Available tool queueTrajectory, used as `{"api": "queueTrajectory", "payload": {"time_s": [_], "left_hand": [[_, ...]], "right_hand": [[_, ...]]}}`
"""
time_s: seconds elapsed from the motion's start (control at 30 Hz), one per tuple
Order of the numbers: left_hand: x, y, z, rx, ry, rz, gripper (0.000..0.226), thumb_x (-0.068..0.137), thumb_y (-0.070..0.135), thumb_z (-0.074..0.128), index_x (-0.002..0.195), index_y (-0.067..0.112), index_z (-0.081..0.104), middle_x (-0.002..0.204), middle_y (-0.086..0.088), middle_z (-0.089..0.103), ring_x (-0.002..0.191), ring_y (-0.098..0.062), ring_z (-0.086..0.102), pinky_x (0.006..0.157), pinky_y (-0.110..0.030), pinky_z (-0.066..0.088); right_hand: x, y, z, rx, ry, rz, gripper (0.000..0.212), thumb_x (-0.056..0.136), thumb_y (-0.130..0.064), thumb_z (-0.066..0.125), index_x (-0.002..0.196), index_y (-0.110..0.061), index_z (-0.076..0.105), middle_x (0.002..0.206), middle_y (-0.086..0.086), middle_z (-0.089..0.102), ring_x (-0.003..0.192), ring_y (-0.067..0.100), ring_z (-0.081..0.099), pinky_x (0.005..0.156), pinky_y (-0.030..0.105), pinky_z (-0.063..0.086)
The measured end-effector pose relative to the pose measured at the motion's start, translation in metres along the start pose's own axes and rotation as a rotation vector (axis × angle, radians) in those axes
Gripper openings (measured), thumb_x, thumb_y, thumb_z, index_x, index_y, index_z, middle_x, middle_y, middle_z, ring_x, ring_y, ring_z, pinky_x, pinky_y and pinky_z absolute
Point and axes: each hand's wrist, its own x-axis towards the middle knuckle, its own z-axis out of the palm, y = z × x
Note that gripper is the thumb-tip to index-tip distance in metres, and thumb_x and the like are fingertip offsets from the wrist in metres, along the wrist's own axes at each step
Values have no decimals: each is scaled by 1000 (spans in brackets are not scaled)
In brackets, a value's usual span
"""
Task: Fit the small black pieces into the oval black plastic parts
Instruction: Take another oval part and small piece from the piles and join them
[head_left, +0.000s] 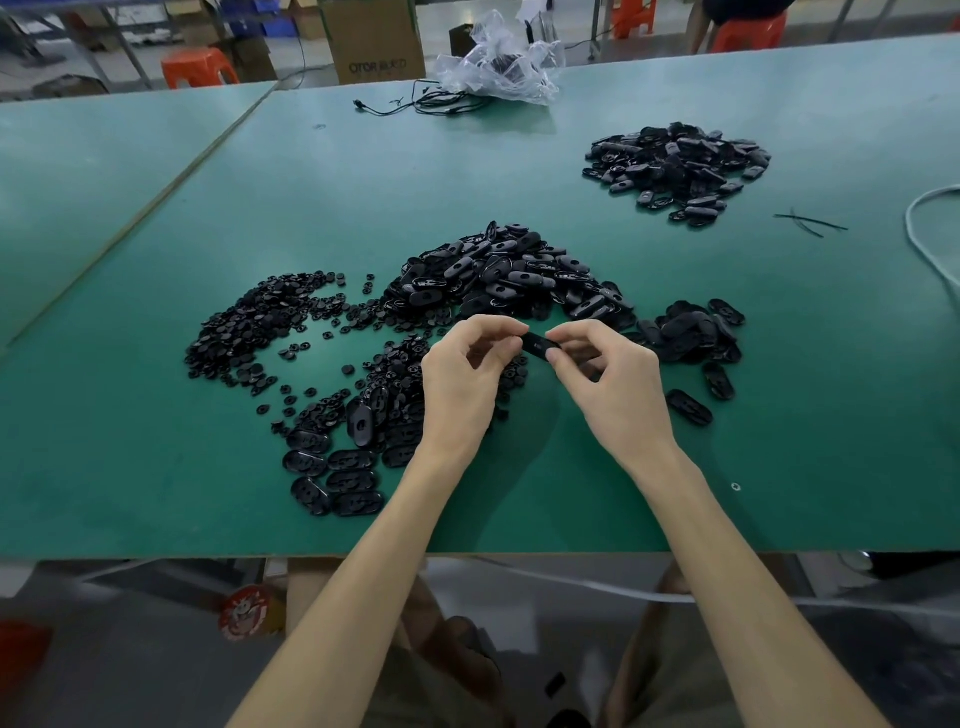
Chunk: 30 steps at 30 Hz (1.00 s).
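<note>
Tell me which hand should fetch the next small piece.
Left, probably: the left hand sits right beside the scattered small pieces, while the right hand pinches the oval part and lies farther from them.

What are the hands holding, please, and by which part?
One oval black plastic part, pinched by its two ends: the left hand at one end, the right hand at the other.

Seen from above, two bare hands meet over a green table (156, 218). The right hand (613, 379) pinches one oval black part (540, 345) between thumb and forefinger, and the left hand (462, 369) pinches its left end with curled fingers. Just beyond them lies a large heap of oval parts (509, 275). Small round pieces (249, 327) are scattered to the left. A second heap (675, 166) sits far right, and a clear plastic bag (498, 67) lies at the far edge.
</note>
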Motion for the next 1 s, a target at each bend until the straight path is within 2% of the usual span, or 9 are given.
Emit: {"api": "queueTrajectory", "payload": {"time_s": [0.1, 0.23, 0.37, 0.63, 0.8, 1.0], "left_hand": [[1, 0, -1, -38, 3, -13, 15, 95, 2, 71, 102, 13, 78, 94, 3, 78, 90, -18, 74, 82, -27, 58], [1, -1, -1, -74, 16, -36, 14, 94, 0, 71, 104, 9, 78, 93, 1, 79, 86, -13, 76, 79, -19, 55], [2, 0, -1, -33, 18, -16, 13, 94, 6, 74, 103, 14, 80, 96, 4, 79, 89, -10, 72, 83, -21, 56], [2, -1, 0, -21, 58, -50, 11, 98, 11, 71, 101, 20, 76, 97, 8, 76, 85, -7, 68, 78, -27, 54], [1, 0, -1, -118, 67, -54, 7, 98, 10, 70, 104, 12, 73, 93, 0, 77, 78, -11, 72, 78, -25, 58], [0, 1, 0, -100, 45, -46, 6, 97, 11, 71, 101, 14, 74, 92, 0, 77, 79, -19, 71, 77, -29, 59]], "right_hand": [[0, 0, 1, -13, -4, -6, 13, 96, -12, 74, 107, -19, 75, 93, -13, 73, 82, 1, 67, 76, 9, 50], [-1, -1, 2, -36, -5, -12, 13, 96, -13, 74, 108, -17, 75, 93, -10, 73, 82, 2, 68, 78, 12, 52], [-1, -2, 1, -34, 0, -15, 13, 96, -13, 74, 108, -17, 75, 92, -12, 73, 83, 1, 68, 78, 11, 51], [-2, -1, 1, -74, 2, -34, 13, 97, -14, 74, 108, -20, 74, 93, -10, 72, 85, 1, 68, 79, 13, 53], [-1, 0, 2, -90, 4, -31, 13, 97, -15, 73, 109, -20, 74, 94, -10, 72, 86, 1, 67, 80, 16, 55], [-1, 0, 2, -86, 14, -28, 12, 97, -15, 73, 108, -20, 74, 94, -12, 72, 84, 1, 67, 79, 16, 55]]}}
